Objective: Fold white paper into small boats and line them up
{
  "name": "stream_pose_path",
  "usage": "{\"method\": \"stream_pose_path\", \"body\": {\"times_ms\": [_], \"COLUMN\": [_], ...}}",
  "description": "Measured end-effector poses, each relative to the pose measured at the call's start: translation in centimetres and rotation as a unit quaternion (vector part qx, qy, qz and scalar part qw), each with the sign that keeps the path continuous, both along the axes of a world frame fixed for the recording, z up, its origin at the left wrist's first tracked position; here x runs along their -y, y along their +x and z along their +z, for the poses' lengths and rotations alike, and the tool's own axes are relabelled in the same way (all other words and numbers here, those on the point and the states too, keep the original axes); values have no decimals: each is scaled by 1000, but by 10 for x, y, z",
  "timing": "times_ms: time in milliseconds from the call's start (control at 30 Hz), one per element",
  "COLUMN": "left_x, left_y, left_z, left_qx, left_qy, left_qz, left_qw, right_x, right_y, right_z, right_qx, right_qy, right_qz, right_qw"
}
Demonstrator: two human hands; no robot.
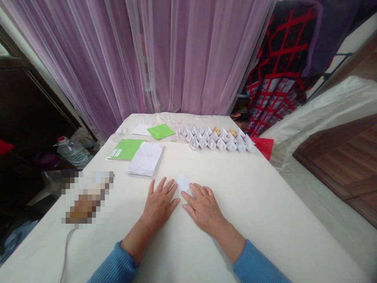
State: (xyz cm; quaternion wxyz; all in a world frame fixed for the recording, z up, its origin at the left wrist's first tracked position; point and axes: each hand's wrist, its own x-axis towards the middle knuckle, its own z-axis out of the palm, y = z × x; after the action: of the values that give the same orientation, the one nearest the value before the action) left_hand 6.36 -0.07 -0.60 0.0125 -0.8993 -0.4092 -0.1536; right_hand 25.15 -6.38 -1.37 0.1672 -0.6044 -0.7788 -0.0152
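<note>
A small white piece of folded paper lies on the table between my two hands. My left hand rests flat with its fingers spread, its fingertips at the paper's left edge. My right hand is on the other side, fingers stretched out and apart, with fingertips on or against the paper's right edge. Neither hand is closed around anything. Farther back to the left lies a stack of white paper sheets. At the back right stand rows of small folded white paper boats, two yellowish pieces among them.
A green packet lies beside the stack, and a green sheet is farther back. A blurred-out object with a cable lies at the left. Something red sits at the right edge. Purple curtains hang behind the table.
</note>
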Motion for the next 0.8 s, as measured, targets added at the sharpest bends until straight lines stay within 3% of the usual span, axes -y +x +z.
{"method": "stream_pose_path", "body": {"times_ms": [133, 433, 633, 800], "left_x": [-3, -35, -34, -28], "left_y": [4, 10, 8, 11], "left_z": [-2, -6, -9, -4], "left_qx": [-1, 44, 80, 57], "left_qy": [-12, -60, -48, -38], "left_qz": [-14, -71, -72, -63], "left_qw": [1000, 995, 993, 996], "right_x": [-2, -29, -34, -33], "right_y": [3, 24, 25, 23], "right_z": [0, 2, 0, 0], "right_qx": [-24, -102, -103, -90], "right_qy": [10, -4, 13, 34], "right_qz": [7, 25, 36, 36], "right_qw": [1000, 994, 994, 995]}}
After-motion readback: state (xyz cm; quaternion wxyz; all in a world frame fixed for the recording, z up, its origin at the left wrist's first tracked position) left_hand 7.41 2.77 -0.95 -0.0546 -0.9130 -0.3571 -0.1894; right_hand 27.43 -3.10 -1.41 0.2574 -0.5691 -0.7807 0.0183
